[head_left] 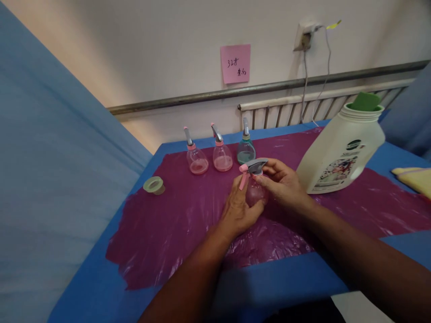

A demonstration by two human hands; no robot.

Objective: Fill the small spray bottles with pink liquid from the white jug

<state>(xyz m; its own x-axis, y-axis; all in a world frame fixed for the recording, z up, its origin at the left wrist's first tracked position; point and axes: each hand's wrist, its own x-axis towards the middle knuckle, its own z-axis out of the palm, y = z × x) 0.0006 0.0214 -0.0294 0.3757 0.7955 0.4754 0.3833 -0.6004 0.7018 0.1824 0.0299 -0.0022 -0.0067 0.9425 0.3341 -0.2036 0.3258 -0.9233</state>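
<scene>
A small pink spray bottle [256,192] with a grey and pink trigger head stands on the purple plastic sheet, between my two hands. My left hand [237,211] is wrapped round its clear body from the left. With thumb and fingers, my right hand [284,181] grips the collar just under the spray head. Behind it is a teal spray bottle [246,151] holding some liquid. Two more pink spray bottles, one in the middle [222,158] and one at the left [197,161], stand in the same row, each with liquid at the bottom.
A large cream jug [336,157] with a green piece in its mouth stands at right. A small pale green cup [154,185] sits at left. The purple sheet [182,224] covers a blue table [286,278]. A yellow cloth [414,179] lies far right; a blue curtain [50,157] hangs left.
</scene>
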